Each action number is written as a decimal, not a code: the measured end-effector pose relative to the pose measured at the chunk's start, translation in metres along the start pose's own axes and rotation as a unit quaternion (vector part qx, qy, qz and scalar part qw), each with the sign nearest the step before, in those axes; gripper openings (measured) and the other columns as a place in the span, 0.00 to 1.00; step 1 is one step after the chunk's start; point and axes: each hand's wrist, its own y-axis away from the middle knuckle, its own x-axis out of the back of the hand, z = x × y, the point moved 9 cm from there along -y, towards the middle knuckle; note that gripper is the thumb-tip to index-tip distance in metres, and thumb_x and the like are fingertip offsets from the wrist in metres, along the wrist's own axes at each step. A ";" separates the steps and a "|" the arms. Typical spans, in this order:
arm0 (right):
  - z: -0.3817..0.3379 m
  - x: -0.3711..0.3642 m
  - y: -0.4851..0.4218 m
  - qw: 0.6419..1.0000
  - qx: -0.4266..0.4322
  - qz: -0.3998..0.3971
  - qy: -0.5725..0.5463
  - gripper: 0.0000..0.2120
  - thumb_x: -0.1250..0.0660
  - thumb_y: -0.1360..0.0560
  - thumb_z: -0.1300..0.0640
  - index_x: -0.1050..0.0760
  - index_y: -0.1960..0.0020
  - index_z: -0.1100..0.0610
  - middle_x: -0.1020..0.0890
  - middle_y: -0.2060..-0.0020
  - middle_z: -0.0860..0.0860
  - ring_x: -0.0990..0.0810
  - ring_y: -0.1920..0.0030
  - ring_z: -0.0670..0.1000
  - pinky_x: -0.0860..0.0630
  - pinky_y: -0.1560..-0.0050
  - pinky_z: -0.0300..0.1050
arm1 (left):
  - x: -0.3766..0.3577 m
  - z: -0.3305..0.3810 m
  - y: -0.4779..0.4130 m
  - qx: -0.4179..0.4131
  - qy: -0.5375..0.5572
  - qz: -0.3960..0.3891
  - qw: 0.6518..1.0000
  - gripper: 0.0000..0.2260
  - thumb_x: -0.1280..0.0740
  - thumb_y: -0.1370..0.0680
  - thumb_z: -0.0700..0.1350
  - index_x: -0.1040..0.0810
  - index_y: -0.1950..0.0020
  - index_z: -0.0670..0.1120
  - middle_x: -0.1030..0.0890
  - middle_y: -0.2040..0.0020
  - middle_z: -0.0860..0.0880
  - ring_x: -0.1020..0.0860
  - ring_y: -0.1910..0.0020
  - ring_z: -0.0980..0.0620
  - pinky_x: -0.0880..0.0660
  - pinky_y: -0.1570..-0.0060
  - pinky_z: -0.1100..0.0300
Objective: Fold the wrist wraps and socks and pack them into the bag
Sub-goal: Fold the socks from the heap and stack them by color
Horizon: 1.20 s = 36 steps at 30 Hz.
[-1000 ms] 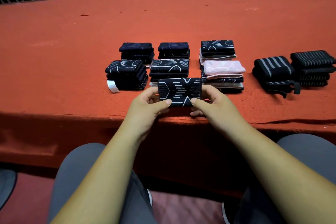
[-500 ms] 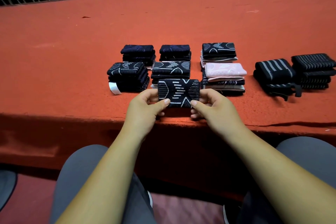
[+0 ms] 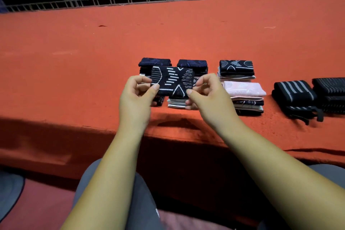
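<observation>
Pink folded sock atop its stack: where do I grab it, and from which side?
Probably from above, pinching the pink sock across its near and far long edges: it lies flat on top of its stack. Left hand and right hand hold the patterned sock.
</observation>
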 end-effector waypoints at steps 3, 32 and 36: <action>-0.019 -0.026 -0.025 0.996 0.009 -0.035 0.076 0.06 0.31 0.19 0.61 0.23 0.48 0.50 0.17 0.58 0.49 0.16 0.65 0.48 0.18 0.64 0.46 | 0.017 0.007 -0.026 -0.003 -0.028 0.026 0.999 0.04 0.28 0.18 0.44 0.16 0.46 0.52 0.13 0.49 0.45 0.17 0.57 0.51 0.20 0.64 0.59; -0.004 -0.121 -0.058 0.905 0.086 -0.190 0.372 0.24 0.39 0.19 0.62 0.25 0.24 0.51 0.22 0.39 0.53 0.23 0.35 0.54 0.30 0.33 0.46 | 0.049 -0.058 -0.099 0.077 -0.282 -0.004 0.956 0.12 0.32 0.19 0.42 0.13 0.40 0.53 0.13 0.42 0.53 0.18 0.41 0.53 0.24 0.37 0.58; -0.015 -0.104 -0.059 0.895 0.106 -0.192 0.388 0.20 0.39 0.18 0.59 0.23 0.27 0.51 0.22 0.37 0.50 0.23 0.35 0.52 0.28 0.31 0.48 | 0.051 -0.041 -0.095 0.075 -0.299 0.027 0.951 0.15 0.34 0.25 0.43 0.13 0.44 0.56 0.14 0.46 0.50 0.17 0.45 0.46 0.21 0.43 0.54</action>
